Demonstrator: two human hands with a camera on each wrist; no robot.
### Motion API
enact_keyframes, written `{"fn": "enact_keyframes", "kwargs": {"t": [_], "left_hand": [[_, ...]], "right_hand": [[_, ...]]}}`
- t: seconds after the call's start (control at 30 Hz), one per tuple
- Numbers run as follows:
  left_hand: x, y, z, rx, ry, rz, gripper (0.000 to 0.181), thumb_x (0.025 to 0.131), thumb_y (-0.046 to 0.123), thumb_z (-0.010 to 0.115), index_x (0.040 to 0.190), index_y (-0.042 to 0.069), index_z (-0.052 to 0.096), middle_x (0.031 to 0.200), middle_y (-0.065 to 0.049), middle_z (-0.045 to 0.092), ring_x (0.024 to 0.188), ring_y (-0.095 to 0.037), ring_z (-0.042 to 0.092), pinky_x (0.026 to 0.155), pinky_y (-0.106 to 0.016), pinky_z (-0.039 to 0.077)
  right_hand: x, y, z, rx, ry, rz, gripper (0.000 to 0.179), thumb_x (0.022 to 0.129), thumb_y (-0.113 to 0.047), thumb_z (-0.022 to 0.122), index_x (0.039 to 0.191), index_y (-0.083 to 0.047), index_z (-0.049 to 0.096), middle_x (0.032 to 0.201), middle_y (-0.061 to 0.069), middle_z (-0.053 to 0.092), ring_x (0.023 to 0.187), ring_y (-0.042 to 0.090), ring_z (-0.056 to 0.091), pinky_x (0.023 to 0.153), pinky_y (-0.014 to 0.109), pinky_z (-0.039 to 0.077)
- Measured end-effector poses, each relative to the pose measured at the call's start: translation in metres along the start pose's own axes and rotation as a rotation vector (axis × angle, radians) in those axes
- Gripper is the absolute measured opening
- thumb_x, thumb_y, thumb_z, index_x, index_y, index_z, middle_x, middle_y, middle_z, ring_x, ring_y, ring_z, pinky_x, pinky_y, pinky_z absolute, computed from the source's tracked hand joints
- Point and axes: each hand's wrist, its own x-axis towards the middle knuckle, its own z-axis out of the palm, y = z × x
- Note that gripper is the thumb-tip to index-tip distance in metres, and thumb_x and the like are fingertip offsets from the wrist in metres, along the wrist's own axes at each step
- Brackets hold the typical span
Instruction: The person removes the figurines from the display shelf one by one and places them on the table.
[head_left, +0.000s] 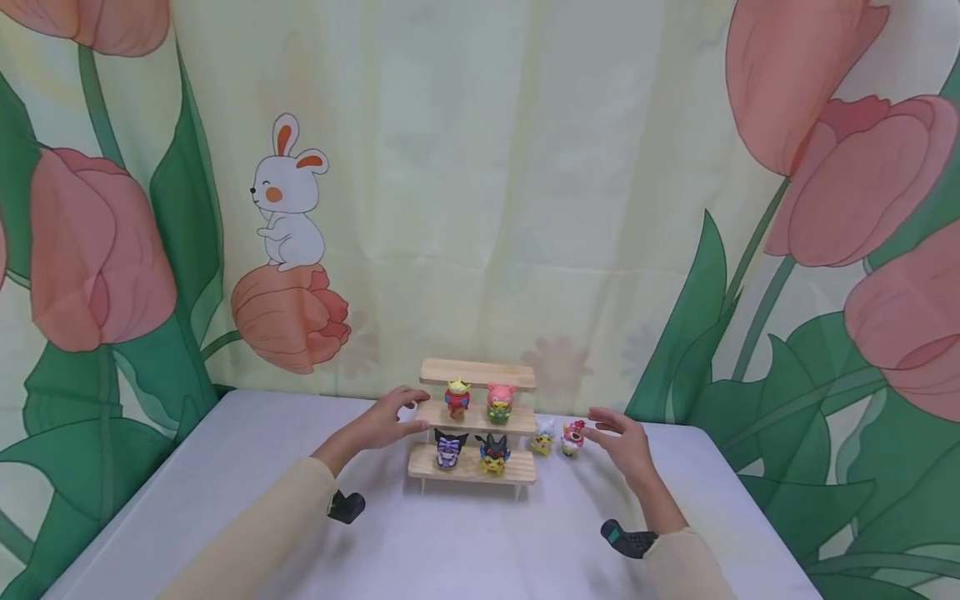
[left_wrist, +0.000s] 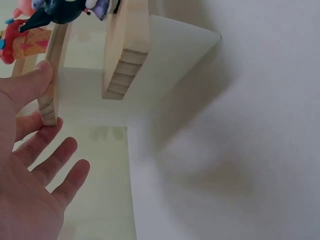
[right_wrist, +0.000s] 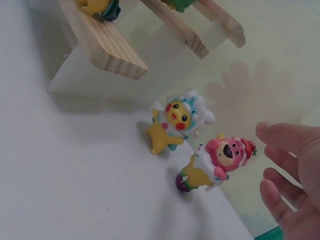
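A three-tiered wooden display shelf [head_left: 472,472] stands on the table. My left hand [head_left: 388,418] pinches the left end of its middle board [left_wrist: 47,107] between thumb and forefinger, the other fingers spread. To the right of the shelf, two figurines stand on the table: a yellow one with a white hat [right_wrist: 172,122] and a pink bear with a strawberry on its head [right_wrist: 220,160]. My right hand [head_left: 622,442] is beside the pink bear, fingers loosely bent and holding nothing. In the right wrist view a gap shows between fingertips and bear.
On the middle board are a red-clad figurine [head_left: 457,400] and a pink-hooded one [head_left: 499,403]. The lowest board carries a purple-and-black figurine [head_left: 448,450] and a black-eared yellow one [head_left: 494,455]. A printed curtain [head_left: 480,208] hangs behind the white table [head_left: 450,550].
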Motion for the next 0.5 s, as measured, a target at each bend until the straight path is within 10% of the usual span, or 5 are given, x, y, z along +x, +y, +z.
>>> {"fn": "enact_keyframes", "kwargs": {"t": [0.5], "left_hand": [[-0.002,0.002,-0.001,0.026,0.0,0.004,0.056,0.1,0.027,0.071,0.147,0.001,0.054,0.14,-0.017,0.058,0.123,-0.033,0.059,0.102,-0.056,0.055]], "right_hand": [[-0.007,-0.014,0.008,0.083,0.009,-0.045,0.044,0.097,-0.011,0.074,0.139,-0.002,0.063,0.137,0.022,0.067,0.126,0.036,0.062,0.083,0.022,0.054]]}}
